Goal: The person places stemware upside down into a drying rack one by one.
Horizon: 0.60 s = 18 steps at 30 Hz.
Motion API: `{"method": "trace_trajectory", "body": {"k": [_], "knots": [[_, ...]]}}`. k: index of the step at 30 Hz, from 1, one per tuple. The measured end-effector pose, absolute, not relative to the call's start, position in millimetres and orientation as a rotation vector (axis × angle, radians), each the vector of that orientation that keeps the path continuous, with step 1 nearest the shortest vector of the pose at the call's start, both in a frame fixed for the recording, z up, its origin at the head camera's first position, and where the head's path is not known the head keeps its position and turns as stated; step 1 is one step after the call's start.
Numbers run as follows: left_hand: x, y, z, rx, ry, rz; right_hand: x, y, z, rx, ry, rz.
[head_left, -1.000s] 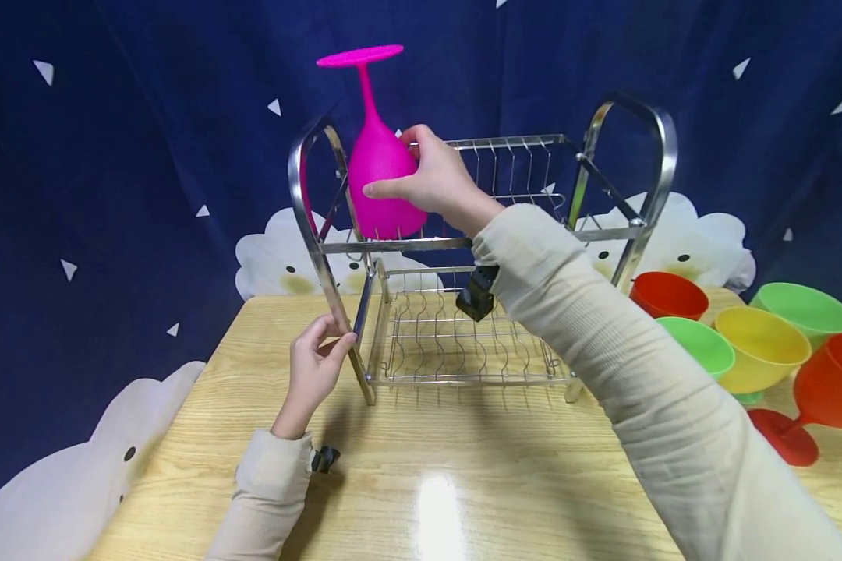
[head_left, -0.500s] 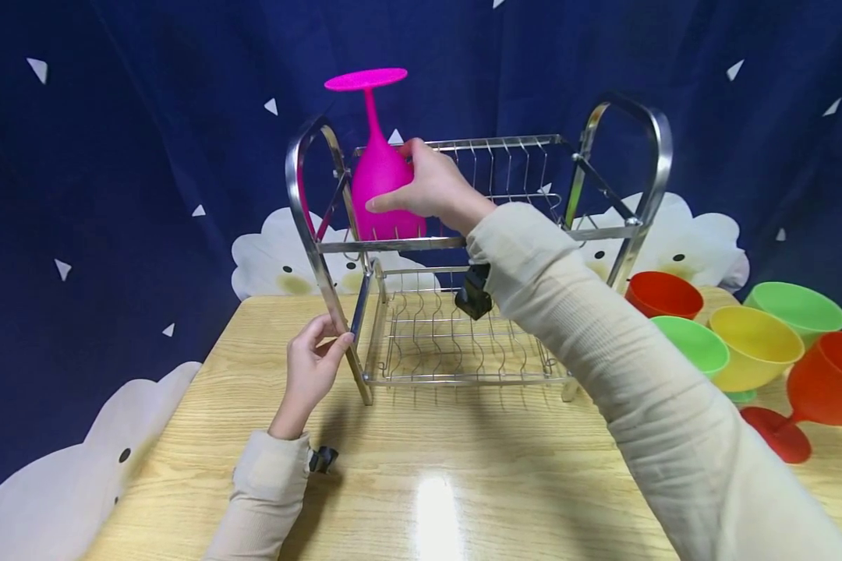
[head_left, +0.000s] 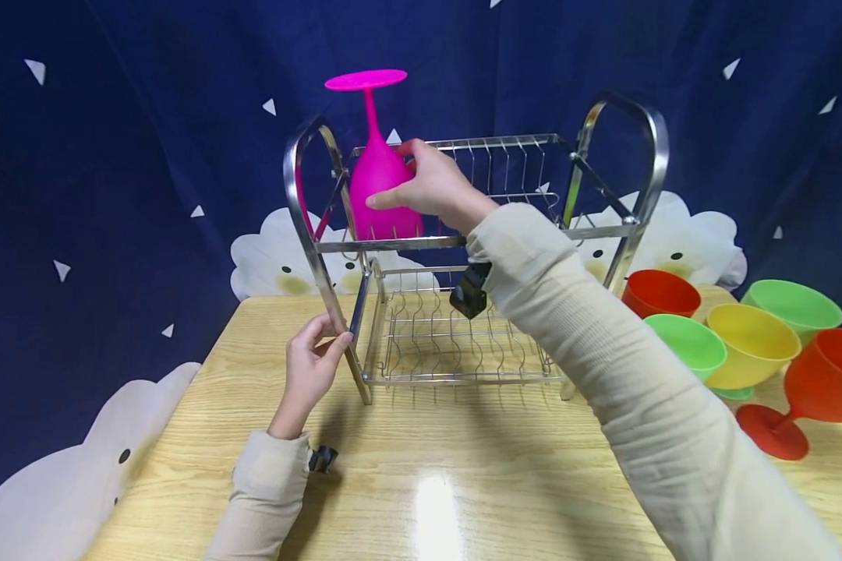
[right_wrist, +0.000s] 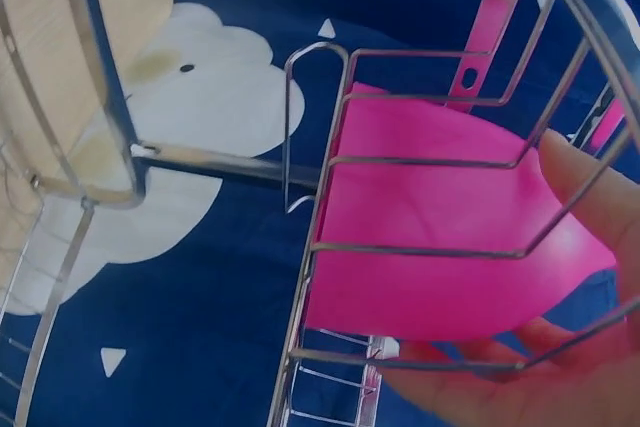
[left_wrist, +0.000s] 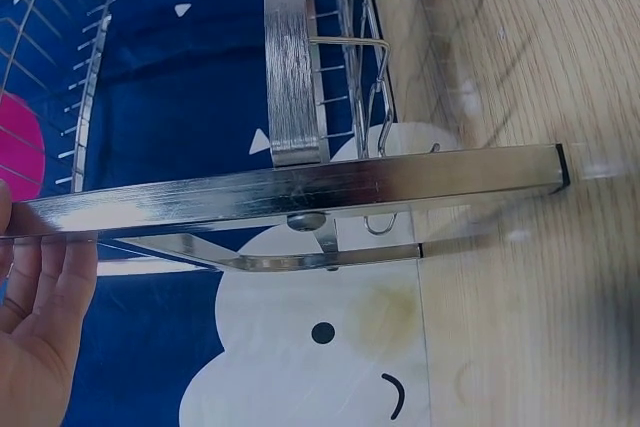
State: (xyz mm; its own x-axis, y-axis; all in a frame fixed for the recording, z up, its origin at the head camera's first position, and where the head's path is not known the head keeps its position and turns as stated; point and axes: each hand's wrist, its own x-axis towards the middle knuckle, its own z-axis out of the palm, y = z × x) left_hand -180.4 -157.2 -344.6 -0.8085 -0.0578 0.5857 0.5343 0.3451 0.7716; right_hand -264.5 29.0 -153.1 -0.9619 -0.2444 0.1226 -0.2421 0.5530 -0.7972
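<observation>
A bright pink wine goblet (head_left: pixel 382 175) stands upside down at the left end of the upper tier of a metal dish rack (head_left: pixel 393 245), its round foot up. My right hand (head_left: pixel 438 185) grips the bowl from the right, thumb in front and fingers behind. In the right wrist view the goblet's bowl (right_wrist: pixel 430 227) shows behind the tier's wires, its rim against them. My left hand (head_left: pixel 314 362) pinches the rack's front left leg between thumb and fingers. The left wrist view shows this leg (left_wrist: pixel 350 185) with the left hand (left_wrist: pixel 45 317) at its side.
To the right of the rack stand a red cup (head_left: pixel 661 293), two green cups (head_left: pixel 688 343), a yellow cup (head_left: pixel 751 351) and a tilted red goblet (head_left: pixel 824 378) on the wooden table (head_left: pixel 519 475). A dark blue curtain (head_left: pixel 147 140) hangs behind.
The pink goblet has come down a little and turned more upright onto the upper tier, with my right hand still on it. My left hand keeps its hold on the leg.
</observation>
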Motion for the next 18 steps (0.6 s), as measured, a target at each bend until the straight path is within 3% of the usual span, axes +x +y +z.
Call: {"method": "trace_trajectory", "body": {"k": [9, 18], "knots": [[-195.3, -164.4, -366.4, -0.439, -2.054, -1.539, -257.1, 35.1, -151.5, -0.363, 2.846, -1.370], [-187.2, -160.6, -354.7, -0.426, -2.073, -1.526, -241.6, 47.5, -150.8, -0.431, 2.869, -1.371]]}}
